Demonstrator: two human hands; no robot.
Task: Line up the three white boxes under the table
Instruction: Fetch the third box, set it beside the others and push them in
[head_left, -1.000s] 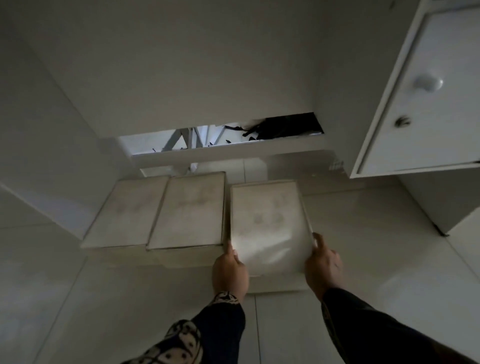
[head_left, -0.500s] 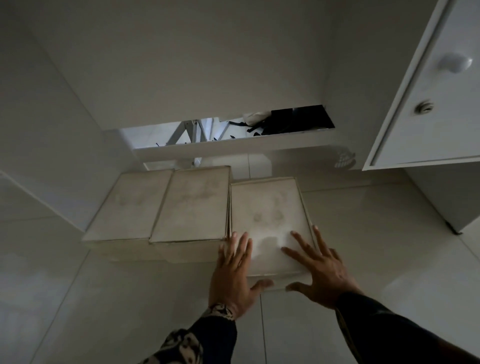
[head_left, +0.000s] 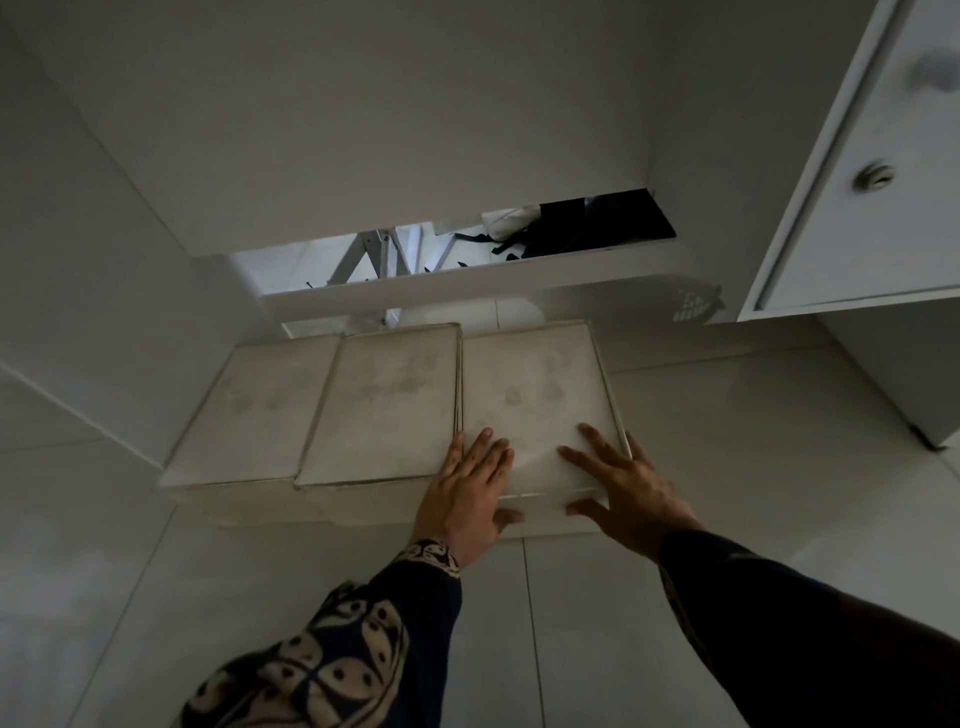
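Three white lidded boxes stand side by side on the tiled floor under the white table (head_left: 363, 130): the left box (head_left: 254, 410), the middle box (head_left: 384, 400) and the right box (head_left: 535, 384). The right box touches the middle one, and its front edge sits slightly nearer to me than the others. My left hand (head_left: 467, 493) lies flat on the right box's front left corner, fingers spread, thumb over the front face. My right hand (head_left: 623, 488) rests flat on its front right corner in the same way.
A white cabinet door (head_left: 883, 171) with knobs hangs at the upper right. Through a gap behind the table I see a metal stand (head_left: 384, 260) and dark clothes (head_left: 587, 223). A white panel (head_left: 78, 286) closes off the left side.
My hands went from gripping the right box's front corners to lying flat on its lid. The box slid back and left until it touched the middle box.
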